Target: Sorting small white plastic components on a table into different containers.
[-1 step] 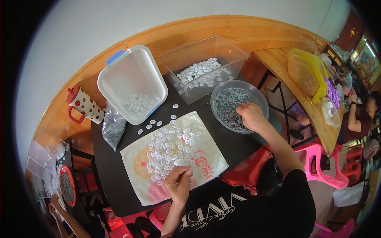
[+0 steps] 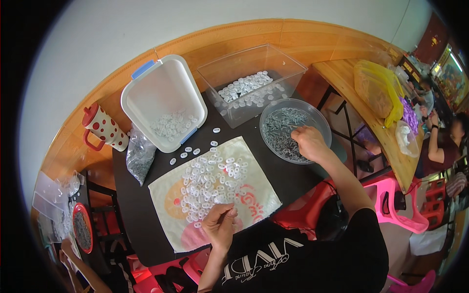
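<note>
My right hand (image 2: 311, 144) reaches into a round clear basin (image 2: 328, 128) at the right of the dark table. Its fingers are pinched together over many small grey screw-like metal pieces (image 2: 282, 128); what lies between the fingertips is hidden. Close to me, my left hand (image 2: 219, 227) hovers at the front of a printed cream cloth (image 2: 166, 224), thumb and fingers closed in a pinch. Anything in that pinch is too small to make out. Just beyond it, small white oval plastic pieces (image 2: 202, 188) with two dark spots or holes lie heaped on the cloth.
Behind the cloth stand a tilted white tub (image 2: 154, 80) and a clear box (image 2: 254, 63), both with white pieces inside. A bag of grey pieces (image 2: 140, 163) and a dotted tumbler (image 2: 108, 129) are at left. Another person's hands (image 2: 68, 249) show at lower left.
</note>
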Demonstrator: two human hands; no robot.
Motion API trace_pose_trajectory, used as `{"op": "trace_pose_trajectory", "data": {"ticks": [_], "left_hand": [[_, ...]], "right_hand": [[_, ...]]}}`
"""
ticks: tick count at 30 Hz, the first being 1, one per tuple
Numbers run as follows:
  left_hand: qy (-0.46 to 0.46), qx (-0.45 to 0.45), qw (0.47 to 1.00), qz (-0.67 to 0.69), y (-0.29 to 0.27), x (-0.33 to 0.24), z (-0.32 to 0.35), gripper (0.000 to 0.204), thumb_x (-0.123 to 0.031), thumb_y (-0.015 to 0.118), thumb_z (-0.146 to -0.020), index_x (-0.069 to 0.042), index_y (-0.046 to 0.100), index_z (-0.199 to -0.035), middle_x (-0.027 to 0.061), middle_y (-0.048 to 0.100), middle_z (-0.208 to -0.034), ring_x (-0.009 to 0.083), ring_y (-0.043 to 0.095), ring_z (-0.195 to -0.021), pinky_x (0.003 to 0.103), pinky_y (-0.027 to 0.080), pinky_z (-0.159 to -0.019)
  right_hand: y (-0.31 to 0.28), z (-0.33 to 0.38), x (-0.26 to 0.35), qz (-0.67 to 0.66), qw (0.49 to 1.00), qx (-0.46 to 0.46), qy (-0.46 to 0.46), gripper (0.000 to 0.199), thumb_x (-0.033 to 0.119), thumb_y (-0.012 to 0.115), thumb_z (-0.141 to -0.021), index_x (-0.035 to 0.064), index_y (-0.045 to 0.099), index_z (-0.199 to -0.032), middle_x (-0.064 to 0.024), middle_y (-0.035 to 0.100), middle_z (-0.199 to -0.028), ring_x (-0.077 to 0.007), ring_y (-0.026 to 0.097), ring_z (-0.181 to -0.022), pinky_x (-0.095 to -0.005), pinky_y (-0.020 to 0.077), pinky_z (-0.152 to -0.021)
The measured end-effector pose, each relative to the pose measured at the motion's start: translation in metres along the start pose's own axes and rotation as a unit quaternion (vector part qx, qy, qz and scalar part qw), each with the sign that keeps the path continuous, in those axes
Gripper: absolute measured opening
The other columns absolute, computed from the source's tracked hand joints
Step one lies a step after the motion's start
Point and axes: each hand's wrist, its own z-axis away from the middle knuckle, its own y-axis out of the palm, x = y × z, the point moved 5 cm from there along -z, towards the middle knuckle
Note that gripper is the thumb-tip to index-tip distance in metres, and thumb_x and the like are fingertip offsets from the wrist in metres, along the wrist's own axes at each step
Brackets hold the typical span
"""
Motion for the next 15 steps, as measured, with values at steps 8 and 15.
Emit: {"op": "trace_pose_trajectory", "data": {"ticks": [8, 15], "left_hand": [[-0.010, -0.009, 1.000, 0.011, -0.011, 0.000, 0.005, 0.021, 0.011, 0.063, -0.089, 0.003, 0.071, -0.106, 0.0047, 0.064, -0.088, 0.0093, 0.062, -0.070, 0.021, 0.049, -0.062], [-0.024, 0.000, 1.000, 0.013, -0.011, 0.000, 0.002, 0.021, 0.010, 0.064, -0.090, 0.002, 0.070, -0.108, 0.0047, 0.064, -0.090, 0.0093, 0.062, -0.074, 0.021, 0.049, -0.066]], "right_hand": [[-0.005, 0.008, -0.015, -0.256, 0.964, -0.048, 0.053, 0.022, -0.007, 0.062, -0.082, 0.0020, 0.067, -0.102, -0.0135, 0.068, -0.096, -0.0315, 0.065, -0.089, -0.0375, 0.0512, -0.077], [-0.024, 0.008, 0.028, -0.548, 0.825, -0.009, 0.135, 0.014, -0.004, 0.059, -0.090, -0.0007, 0.069, -0.099, -0.0017, 0.064, -0.093, -0.0104, 0.059, -0.081, -0.0251, 0.0478, -0.074]]}}
